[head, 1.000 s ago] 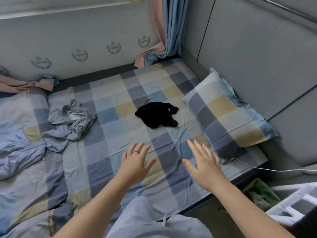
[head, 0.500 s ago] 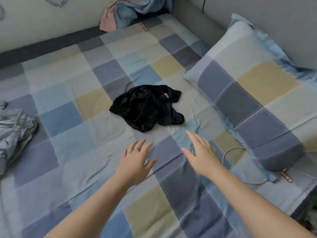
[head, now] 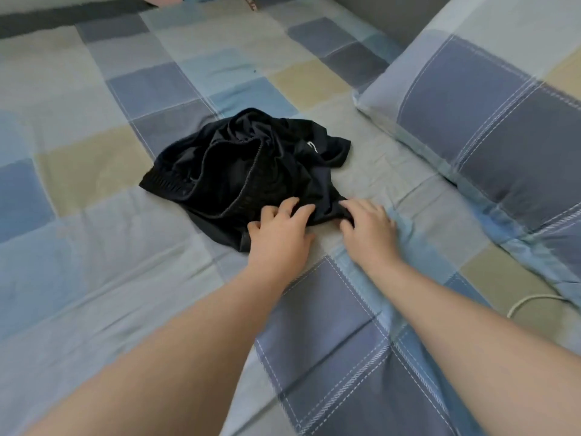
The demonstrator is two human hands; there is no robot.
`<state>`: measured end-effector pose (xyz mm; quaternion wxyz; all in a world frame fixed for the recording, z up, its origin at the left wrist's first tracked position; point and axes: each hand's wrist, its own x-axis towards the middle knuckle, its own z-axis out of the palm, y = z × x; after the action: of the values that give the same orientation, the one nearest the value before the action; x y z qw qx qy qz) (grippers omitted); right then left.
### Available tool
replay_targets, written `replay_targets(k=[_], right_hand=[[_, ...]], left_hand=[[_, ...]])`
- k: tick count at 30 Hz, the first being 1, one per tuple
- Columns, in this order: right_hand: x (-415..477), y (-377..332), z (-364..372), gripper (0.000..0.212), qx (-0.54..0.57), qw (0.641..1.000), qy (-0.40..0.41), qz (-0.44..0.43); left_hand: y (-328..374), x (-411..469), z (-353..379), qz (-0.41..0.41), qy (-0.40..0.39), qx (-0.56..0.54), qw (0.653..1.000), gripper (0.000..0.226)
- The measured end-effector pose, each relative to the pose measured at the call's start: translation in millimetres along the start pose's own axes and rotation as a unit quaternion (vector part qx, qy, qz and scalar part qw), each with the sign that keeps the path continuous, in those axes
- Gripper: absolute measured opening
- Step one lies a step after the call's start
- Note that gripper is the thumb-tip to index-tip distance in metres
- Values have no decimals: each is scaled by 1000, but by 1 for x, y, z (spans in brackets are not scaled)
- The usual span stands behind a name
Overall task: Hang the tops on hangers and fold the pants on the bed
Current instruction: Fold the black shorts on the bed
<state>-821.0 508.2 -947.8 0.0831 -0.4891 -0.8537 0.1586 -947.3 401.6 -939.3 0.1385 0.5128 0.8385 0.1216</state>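
Item: black pants (head: 251,171), crumpled, on checked bed (head: 94,253). L hand (head: 279,229) & R hand (head: 369,229): hands' fingers bent onto near hem (gripping or just touching, can't tell).
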Motion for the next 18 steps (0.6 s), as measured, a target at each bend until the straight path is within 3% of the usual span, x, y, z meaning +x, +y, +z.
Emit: replay_targets(k=[3, 6, 9, 12, 15, 18], right_hand=[[0, 9, 18, 42, 69, 993, 91, -23], [3, 12, 15, 34, 122, 989, 75, -26], [1, 12, -14, 25, 167, 985, -28, 28], [-22, 8, -49, 27, 121, 982, -135, 47], [-71, 5, -68, 25, 63, 968, -236, 60], [-127, -2, -89, 29, 82, 946, -303, 84]], left_hand=[[2, 10, 20, -42, 92, -37, 994, 33], [6, 16, 19, -77, 104, -69, 989, 18], [9, 5, 10, -78, 69, -65, 992, 17], [17, -30, -4, -67, 27, -48, 996, 19], [28, -88, -21, -100, -56, -53, 992, 22], [38, -149, -42, -140, -156, -79, 974, 24]])
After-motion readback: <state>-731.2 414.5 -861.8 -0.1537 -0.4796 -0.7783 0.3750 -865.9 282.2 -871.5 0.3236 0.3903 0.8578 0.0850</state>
